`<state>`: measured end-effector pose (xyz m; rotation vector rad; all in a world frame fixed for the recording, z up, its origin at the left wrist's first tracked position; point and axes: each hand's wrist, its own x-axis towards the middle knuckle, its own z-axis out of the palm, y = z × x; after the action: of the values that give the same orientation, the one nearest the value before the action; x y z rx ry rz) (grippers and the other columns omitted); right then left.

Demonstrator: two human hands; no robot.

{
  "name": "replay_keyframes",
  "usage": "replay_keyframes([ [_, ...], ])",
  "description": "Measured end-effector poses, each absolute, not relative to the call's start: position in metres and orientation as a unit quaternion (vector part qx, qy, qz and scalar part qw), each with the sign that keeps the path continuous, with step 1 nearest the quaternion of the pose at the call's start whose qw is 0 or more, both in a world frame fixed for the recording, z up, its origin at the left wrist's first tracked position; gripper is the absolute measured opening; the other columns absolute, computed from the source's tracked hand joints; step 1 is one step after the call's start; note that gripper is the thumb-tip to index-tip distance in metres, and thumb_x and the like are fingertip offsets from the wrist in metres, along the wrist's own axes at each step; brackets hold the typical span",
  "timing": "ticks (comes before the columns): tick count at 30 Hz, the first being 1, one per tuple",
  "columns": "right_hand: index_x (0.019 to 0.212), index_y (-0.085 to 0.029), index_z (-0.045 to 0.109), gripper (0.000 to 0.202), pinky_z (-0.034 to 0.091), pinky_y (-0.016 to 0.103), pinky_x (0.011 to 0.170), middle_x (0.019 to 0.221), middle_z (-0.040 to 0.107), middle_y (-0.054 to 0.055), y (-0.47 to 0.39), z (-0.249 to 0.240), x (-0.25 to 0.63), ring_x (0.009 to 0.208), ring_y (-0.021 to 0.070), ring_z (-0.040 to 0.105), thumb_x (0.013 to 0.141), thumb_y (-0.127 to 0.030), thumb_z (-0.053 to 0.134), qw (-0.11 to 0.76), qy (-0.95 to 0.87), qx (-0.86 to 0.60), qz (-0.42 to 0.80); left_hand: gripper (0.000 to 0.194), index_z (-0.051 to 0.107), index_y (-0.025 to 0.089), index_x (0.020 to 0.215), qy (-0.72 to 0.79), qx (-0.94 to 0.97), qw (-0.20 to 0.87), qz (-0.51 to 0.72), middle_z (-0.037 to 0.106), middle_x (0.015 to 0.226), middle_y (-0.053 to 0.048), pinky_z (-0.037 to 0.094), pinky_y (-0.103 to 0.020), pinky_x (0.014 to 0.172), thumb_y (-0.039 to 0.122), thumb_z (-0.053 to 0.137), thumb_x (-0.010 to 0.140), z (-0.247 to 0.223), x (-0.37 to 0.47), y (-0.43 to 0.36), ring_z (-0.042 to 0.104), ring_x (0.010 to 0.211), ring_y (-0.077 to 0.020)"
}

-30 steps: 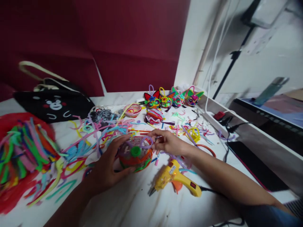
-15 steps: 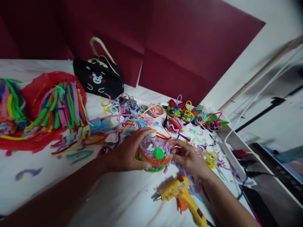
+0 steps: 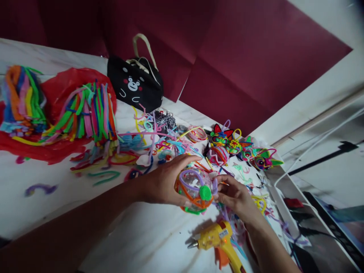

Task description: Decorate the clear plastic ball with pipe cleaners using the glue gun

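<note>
A clear round ball (image 3: 196, 189) with purple, orange and green pipe cleaners and a green knob sits in my left hand (image 3: 165, 182), whose thumb and fingers wrap its left side. At the ball's right side, my right hand (image 3: 234, 195) pinches a purple pipe cleaner loop (image 3: 215, 186) between thumb and index finger. Just below the hands lies a yellow glue gun (image 3: 216, 237), its metal tip pointing left and a small orange light lit on its body.
Colourful pipe cleaner bundles (image 3: 93, 113) lie on red plastic (image 3: 61, 89) at the left. A black bag (image 3: 136, 85) stands behind. Several decorated balls (image 3: 218, 138) sit at the back right, near loose scraps. A grey-white tray edge (image 3: 287, 204) borders the right.
The view has shifted, so the table and its objects appear farther right. The ball has turned slightly in my left hand, and my right hand stays at the purple loop.
</note>
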<state>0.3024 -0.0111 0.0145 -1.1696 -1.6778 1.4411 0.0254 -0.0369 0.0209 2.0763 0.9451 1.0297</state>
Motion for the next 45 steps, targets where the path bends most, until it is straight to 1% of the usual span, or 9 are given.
replay_keyframes([
  [7,0.102,-0.025,0.064,0.041,0.05,0.027,0.063,0.077,0.065,0.001,-0.01,0.015,0.306,0.072,0.0164,0.059,0.07,-0.037,0.087,0.298,-0.649,-0.444,0.541,0.089,0.041,0.024,0.142,0.334,0.803,0.296,0.394,0.053,0.143,-0.008,0.04,-0.043,0.114,0.012,0.076,0.061,0.018,0.025,-0.037,0.051,0.132,-0.0285],
  [13,0.102,-0.024,0.065,0.037,0.05,0.024,0.067,0.081,0.067,0.001,-0.009,0.014,0.308,0.075,0.0139,0.061,0.072,-0.03,0.087,0.305,-0.654,-0.43,0.543,0.078,0.049,0.023,0.134,0.327,0.81,0.295,0.387,0.056,0.138,-0.007,0.04,-0.041,0.113,0.02,0.081,0.063,0.02,0.027,-0.037,0.05,0.132,-0.0281],
  [18,0.097,-0.022,0.065,0.038,0.049,0.023,0.063,0.079,0.065,0.001,-0.009,0.017,0.305,0.069,0.0123,0.06,0.071,-0.037,0.088,0.321,-0.641,-0.425,0.552,0.075,0.05,0.026,0.134,0.352,0.816,0.281,0.362,0.054,0.14,-0.005,0.041,-0.038,0.112,0.02,0.081,0.066,0.025,0.027,-0.037,0.05,0.132,-0.0264],
  [21,0.093,-0.02,0.065,0.039,0.049,0.024,0.061,0.075,0.063,0.0,-0.008,0.018,0.303,0.066,0.0117,0.058,0.069,-0.042,0.088,0.335,-0.645,-0.424,0.541,0.072,0.051,0.027,0.134,0.353,0.824,0.266,0.355,0.056,0.139,-0.004,0.042,-0.039,0.112,0.021,0.077,0.067,0.023,0.028,-0.034,0.051,0.131,-0.0281],
  [24,0.092,-0.019,0.064,0.04,0.05,0.024,0.061,0.075,0.062,-0.001,-0.007,0.018,0.301,0.064,0.0109,0.059,0.071,-0.046,0.085,0.33,-0.645,-0.414,0.551,0.071,0.051,0.027,0.134,0.357,0.827,0.253,0.352,0.057,0.138,-0.004,0.043,-0.04,0.112,0.023,0.075,0.068,0.019,0.028,-0.031,0.051,0.132,-0.0298],
  [29,0.086,-0.018,0.062,0.041,0.052,0.025,0.058,0.068,0.063,-0.002,-0.006,0.022,0.3,0.058,0.0119,0.062,0.072,-0.05,0.083,0.323,-0.641,-0.406,0.565,0.069,0.048,0.031,0.136,0.371,0.832,0.226,0.345,0.053,0.143,-0.006,0.045,-0.045,0.111,0.035,0.075,0.073,0.012,0.024,-0.028,0.049,0.135,-0.0334],
  [34,0.084,-0.017,0.061,0.043,0.049,0.024,0.052,0.063,0.063,-0.003,-0.002,0.029,0.305,0.052,0.0112,0.059,0.072,-0.053,0.081,0.333,-0.645,-0.396,0.562,0.069,0.046,0.034,0.138,0.365,0.844,0.201,0.338,0.052,0.145,-0.005,0.046,-0.044,0.11,0.047,0.074,0.077,0.007,0.02,-0.025,0.049,0.136,-0.0338],
  [40,0.082,-0.016,0.064,0.042,0.041,0.02,0.047,0.057,0.058,-0.006,0.002,0.034,0.316,0.046,0.0075,0.051,0.071,-0.051,0.082,0.335,-0.657,-0.401,0.543,0.065,0.044,0.037,0.14,0.387,0.84,0.207,0.32,0.048,0.149,-0.004,0.047,-0.047,0.109,0.052,0.07,0.083,0.005,0.016,-0.026,0.046,0.138,-0.0339],
  [45,0.082,-0.015,0.065,0.041,0.04,0.02,0.048,0.06,0.057,-0.005,0.002,0.038,0.319,0.048,0.0068,0.048,0.071,-0.051,0.081,0.336,-0.669,-0.403,0.527,0.063,0.043,0.04,0.141,0.383,0.844,0.202,0.316,0.048,0.148,-0.003,0.045,-0.048,0.11,0.053,0.068,0.085,0.009,0.02,-0.029,0.047,0.136,-0.0346],
])
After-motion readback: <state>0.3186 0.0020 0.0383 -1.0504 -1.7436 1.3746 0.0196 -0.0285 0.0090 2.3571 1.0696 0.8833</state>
